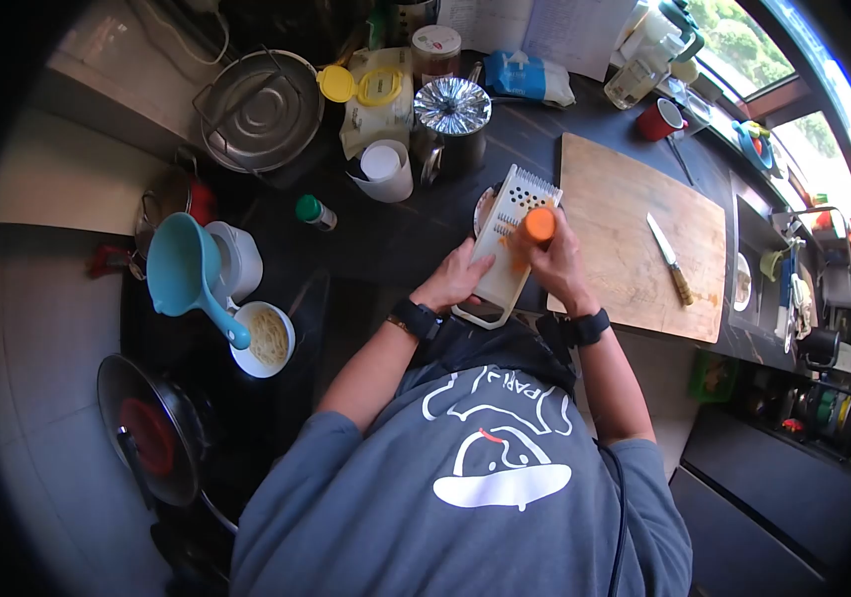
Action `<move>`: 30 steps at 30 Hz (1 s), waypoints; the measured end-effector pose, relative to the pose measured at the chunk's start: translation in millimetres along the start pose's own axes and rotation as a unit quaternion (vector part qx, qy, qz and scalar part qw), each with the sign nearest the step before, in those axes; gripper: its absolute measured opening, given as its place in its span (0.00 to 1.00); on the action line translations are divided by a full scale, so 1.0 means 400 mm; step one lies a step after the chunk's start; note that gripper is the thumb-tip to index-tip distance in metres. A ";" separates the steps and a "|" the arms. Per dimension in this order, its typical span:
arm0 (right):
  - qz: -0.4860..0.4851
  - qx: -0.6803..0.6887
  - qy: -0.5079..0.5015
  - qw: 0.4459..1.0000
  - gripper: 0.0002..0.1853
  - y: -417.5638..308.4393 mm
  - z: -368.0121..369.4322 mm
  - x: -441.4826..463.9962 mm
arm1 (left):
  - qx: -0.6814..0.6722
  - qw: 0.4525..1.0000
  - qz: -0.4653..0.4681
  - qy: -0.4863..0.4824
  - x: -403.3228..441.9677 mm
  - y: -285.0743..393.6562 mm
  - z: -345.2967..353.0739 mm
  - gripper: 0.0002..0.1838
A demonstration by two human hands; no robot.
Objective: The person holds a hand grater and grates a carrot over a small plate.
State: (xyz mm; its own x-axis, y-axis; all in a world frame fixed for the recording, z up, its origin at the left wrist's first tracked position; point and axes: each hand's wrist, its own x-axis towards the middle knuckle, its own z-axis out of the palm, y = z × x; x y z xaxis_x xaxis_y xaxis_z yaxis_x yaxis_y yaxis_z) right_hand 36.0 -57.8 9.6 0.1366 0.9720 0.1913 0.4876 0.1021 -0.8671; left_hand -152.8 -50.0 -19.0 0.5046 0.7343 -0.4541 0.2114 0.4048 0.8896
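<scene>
A flat white grater [492,271] leans over a plate [484,209] on the dark counter, its handle end toward my body. My left hand [455,277] is closed around the grater's left edge, the thumb lying across its face. In my right hand [562,261] is a carrot [540,225], its cut orange end facing up, held against the grater's surface. Orange shreds show on the grating face beside the carrot. Most of the plate is hidden beneath the grater.
A wooden cutting board [635,239] with a knife [671,261] lies to the right. At the left are a bowl of noodles [268,338], a blue ladle-like strainer [185,264] and a wok [152,428]. Behind stand a foil-topped pot [453,109] and a green-capped jar [316,212].
</scene>
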 end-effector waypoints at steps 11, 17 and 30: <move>0.033 0.032 -0.053 0.998 0.21 -0.016 0.004 -0.020 | 0.008 1.000 -0.001 -0.005 0.000 -0.005 -0.003 0.21; 0.007 -0.001 -0.023 1.000 0.22 -0.025 0.014 0.016 | -0.001 1.000 -0.002 0.025 0.003 0.000 0.003 0.21; -0.019 -0.011 -0.058 0.998 0.20 -0.025 0.012 -0.017 | 0.013 1.000 0.001 0.014 0.002 -0.003 0.007 0.22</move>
State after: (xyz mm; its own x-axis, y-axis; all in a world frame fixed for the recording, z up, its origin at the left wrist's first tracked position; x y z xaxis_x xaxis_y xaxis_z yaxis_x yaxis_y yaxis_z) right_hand 26.0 -64.2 14.7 0.0172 0.9855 0.1686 0.5093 0.1365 -0.8497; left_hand -150.4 -51.3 -20.4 0.4809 0.7501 -0.4540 0.2333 0.3896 0.8909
